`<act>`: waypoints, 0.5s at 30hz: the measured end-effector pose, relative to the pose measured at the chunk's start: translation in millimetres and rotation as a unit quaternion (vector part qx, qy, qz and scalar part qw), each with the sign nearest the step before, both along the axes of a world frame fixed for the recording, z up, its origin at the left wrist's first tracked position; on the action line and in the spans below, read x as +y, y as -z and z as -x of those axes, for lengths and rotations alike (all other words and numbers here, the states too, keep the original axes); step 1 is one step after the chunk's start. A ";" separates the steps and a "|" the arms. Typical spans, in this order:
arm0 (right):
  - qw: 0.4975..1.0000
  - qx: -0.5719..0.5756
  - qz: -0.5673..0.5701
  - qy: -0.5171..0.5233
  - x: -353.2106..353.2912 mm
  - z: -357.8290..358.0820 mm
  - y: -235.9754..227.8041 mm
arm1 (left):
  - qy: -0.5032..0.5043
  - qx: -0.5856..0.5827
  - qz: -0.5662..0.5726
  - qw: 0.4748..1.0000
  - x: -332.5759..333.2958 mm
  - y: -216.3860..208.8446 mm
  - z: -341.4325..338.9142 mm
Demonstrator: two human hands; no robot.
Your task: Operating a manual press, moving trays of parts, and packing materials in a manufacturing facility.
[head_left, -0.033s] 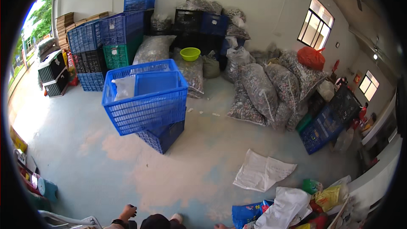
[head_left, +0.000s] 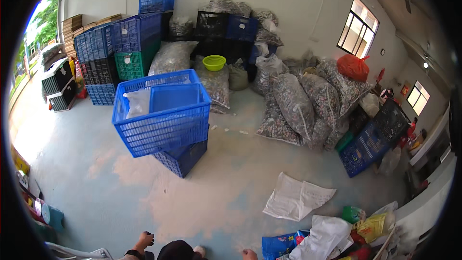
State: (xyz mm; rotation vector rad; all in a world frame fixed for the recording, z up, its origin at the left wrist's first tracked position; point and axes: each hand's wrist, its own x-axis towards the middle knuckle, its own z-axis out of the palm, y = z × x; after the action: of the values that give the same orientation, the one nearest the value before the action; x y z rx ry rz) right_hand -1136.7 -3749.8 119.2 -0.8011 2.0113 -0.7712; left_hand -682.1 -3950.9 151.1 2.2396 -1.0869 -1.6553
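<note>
Low in the view, my left hand [head_left: 145, 239] hangs over the floor with its fingers bent. Their undersides are in shade, so whether they hold anything cannot be made out. At the bottom edge, my right hand [head_left: 249, 254] is only partly in view, and its fingers are hidden. Between the hands are a dark rounded shape [head_left: 177, 250] and a pale shoe tip [head_left: 200, 250]. Ahead, a large blue crate [head_left: 163, 132] sits askew on another blue crate [head_left: 188, 160], touched by neither hand. Inside the upper crate are a blue bin [head_left: 175, 97] and a whitish plastic bag [head_left: 137, 102].
Stacked crates [head_left: 130, 65] and bulging clear sacks [head_left: 293, 103] line the far wall. A yellow-green basin [head_left: 214, 62] rests on a sack. To the right, a white sack [head_left: 298, 197] lies flat on the floor near piled bags [head_left: 322, 236]. A blue stool [head_left: 53, 216] stands at left.
The view has shifted slightly, moving the crates a little left and down. More of my right hand shows above the bottom edge. The crates and sacks keep their arrangement.
</note>
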 end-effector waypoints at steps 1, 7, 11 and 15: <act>0.997 0.058 -0.048 -0.024 -52.8 22.6 -17.9 | 0.021 -0.007 0.003 1.000 -33.0 -3.8 23.1; 0.991 0.103 0.066 -0.054 -298.3 111.6 -47.0 | 0.107 -0.029 -0.013 0.994 -201.1 7.6 129.3; 0.995 0.083 -0.007 -0.058 -381.9 171.4 -3.9 | 0.058 -0.001 -0.066 0.996 -317.3 48.5 204.8; 0.993 0.070 -0.056 -0.083 -391.7 237.6 -5.8 | 0.353 -0.126 -0.059 0.925 -449.4 83.4 314.7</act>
State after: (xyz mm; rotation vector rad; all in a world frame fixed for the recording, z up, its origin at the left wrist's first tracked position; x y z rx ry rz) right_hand -1374.3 -4141.4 125.0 -0.9648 2.0595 -0.5149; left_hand -996.8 -4400.3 67.6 2.3316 -2.1061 -1.7024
